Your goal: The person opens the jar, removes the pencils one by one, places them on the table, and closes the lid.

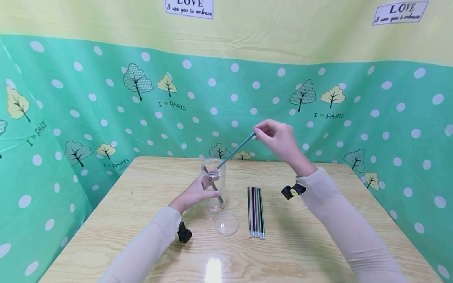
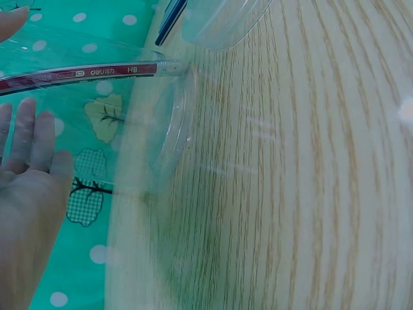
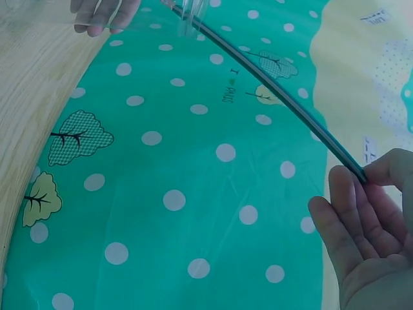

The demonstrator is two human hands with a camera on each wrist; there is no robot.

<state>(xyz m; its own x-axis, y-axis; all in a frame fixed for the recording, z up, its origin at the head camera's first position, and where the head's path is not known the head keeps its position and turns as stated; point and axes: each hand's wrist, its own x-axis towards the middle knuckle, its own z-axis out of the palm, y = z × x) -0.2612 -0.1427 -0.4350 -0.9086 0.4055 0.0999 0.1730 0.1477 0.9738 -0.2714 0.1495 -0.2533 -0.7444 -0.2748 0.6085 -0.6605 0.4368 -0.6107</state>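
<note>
My left hand (image 1: 194,193) grips the upright clear jar (image 1: 221,182) around its side, with the thumb in front. Inside the jar leans a red pencil (image 2: 97,72) marked HB, its eraser end at the base. Above and to the right, my right hand (image 1: 277,137) pinches a dark green pencil (image 3: 277,92) by its upper tip, between thumb and fingertips. That pencil slants down to the left, its eraser end at the jar's mouth. The clear round lid (image 1: 226,223) lies in front of the jar.
Several pencils (image 1: 255,212) lie side by side on the wooden table (image 1: 159,184), right of the lid, eraser ends toward me. A green and yellow patterned curtain (image 1: 247,98) hangs behind and beside the table. Black cameras (image 1: 184,232) are strapped to both wrists.
</note>
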